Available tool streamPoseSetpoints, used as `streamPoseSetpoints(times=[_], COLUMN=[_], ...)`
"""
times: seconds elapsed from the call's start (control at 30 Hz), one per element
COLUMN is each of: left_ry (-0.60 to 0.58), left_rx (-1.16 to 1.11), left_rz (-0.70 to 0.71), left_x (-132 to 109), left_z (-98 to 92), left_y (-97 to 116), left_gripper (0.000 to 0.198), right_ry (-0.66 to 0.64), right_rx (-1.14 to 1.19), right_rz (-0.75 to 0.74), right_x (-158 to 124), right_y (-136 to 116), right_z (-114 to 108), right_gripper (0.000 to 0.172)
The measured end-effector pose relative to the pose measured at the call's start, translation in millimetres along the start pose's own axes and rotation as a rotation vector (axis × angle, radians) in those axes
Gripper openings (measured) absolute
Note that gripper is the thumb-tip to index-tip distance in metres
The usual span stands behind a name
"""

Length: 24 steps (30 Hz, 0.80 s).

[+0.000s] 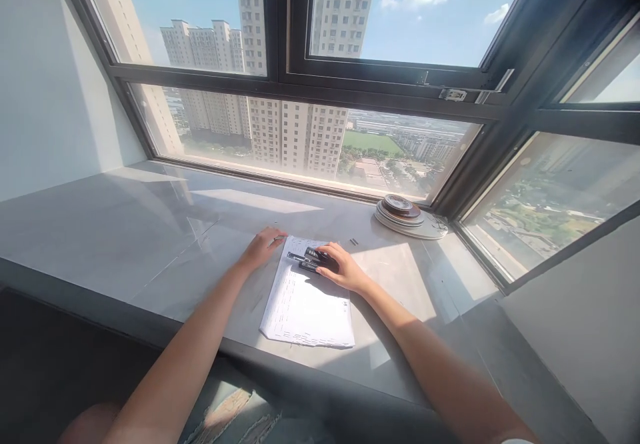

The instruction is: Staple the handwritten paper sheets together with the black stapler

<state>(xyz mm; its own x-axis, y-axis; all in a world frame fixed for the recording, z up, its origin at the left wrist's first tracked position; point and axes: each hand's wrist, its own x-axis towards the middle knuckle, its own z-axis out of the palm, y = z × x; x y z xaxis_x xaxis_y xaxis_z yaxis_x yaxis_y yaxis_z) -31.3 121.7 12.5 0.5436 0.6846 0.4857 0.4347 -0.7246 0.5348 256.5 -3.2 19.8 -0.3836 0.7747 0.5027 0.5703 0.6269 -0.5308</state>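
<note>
A stack of white paper [315, 311] lies on the sill, with rows of short dark marks, like staples, along its edges. Above its upper part my right hand [345, 267] is closed around a black stapler [313, 255]. A silver piece sticks out of the stapler's left end, and my fingers cover its right end. My left hand [263, 247] is at the paper's upper left corner, palm down, fingers stretched toward the edge. Whether those fingertips touch the sheets is hard to tell. Just beyond my right hand lie two small dark strips [354, 241], resembling staple strips.
A pile of round plates or lids [400, 214] stands on the grey stone sill [150, 231] near the window corner. Dark window frames [350, 94] rise behind, with a metal latch [453, 95]. The sill's front edge runs near my knees.
</note>
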Motion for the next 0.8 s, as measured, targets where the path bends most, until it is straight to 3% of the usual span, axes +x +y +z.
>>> streamPoseSetpoints(times=[0.2, 0.43, 0.8], left_ry=[-0.038, 0.017, -0.190], left_rx=[-0.051, -0.107, -0.195], left_rz=[0.030, 0.004, 0.068], left_x=[-1, -2, 0], left_z=[2.8, 3.4, 10.4], left_y=[6, 12, 26], left_gripper=[0.030, 0.034, 0.024], right_ry=[-0.020, -0.023, -0.036], right_rx=[0.004, -0.012, -0.036], right_rz=[0.016, 0.037, 0.058], right_x=[-1, -4, -4], right_y=[6, 14, 17], right_z=[5, 8, 10], right_gripper=[0.042, 0.051, 0.049])
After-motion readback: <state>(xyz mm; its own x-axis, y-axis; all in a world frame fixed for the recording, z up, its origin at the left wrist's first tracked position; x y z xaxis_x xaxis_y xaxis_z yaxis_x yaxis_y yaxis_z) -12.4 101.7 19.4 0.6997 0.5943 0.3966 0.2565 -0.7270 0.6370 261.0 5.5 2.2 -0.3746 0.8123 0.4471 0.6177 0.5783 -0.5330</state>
